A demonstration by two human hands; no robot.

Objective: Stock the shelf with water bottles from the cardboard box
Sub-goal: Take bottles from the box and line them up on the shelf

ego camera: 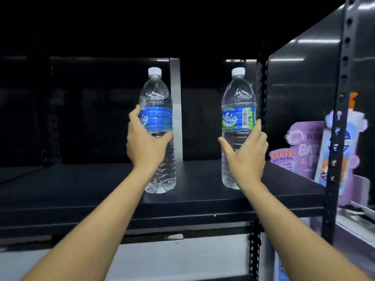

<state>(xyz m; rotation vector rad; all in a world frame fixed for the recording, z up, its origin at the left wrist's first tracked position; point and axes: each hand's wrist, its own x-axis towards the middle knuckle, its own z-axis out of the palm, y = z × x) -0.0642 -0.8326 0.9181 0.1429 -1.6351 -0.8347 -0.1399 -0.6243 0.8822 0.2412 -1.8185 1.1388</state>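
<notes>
Two bare forearms [95, 224] reach up from the bottom edge toward a black shelf [81, 189]. Two water bottles stand upright on it, well apart, each with one white cap and one blue label. The left hand [145, 142] grasps the left bottle [157, 94] at and just under its label, fingers curled round the left side and thumb on the right. The right hand [246, 153] is spread and not closed: its straight fingers lie against the right side of the right bottle [238, 98] and its thumb points out to the left. This bottle stands near the shelf's right end, beside a black perforated post [336, 118]. Past the post, a purple pouch [284, 161] printed "99.99% anti-bacterial" stands on the next shelving, with other blurred packs around it.
</notes>
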